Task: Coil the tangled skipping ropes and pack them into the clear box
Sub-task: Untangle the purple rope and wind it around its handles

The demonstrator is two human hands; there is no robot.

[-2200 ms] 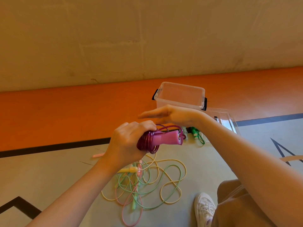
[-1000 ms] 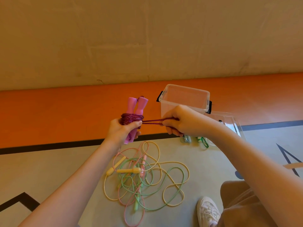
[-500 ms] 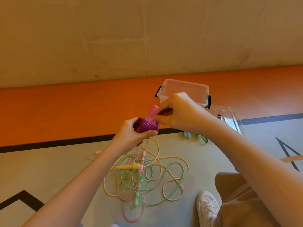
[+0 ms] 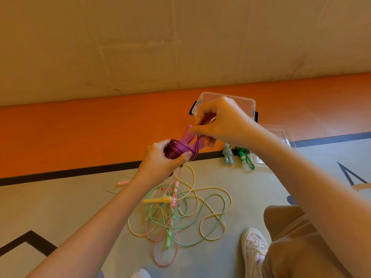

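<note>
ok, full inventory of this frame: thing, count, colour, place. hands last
purple rope: 1, purple cord on pink handles, held in both hands
tangled ropes: yellow, green, pink, loose on floor
coiled ropes: 2, grey and green, floor by box
clear box: 1, clear, floor behind hands
lid: 1, clear, right of box
shoe: 1, white, bottom right
left hand: grips coil
right hand: pinches cord end
</note>
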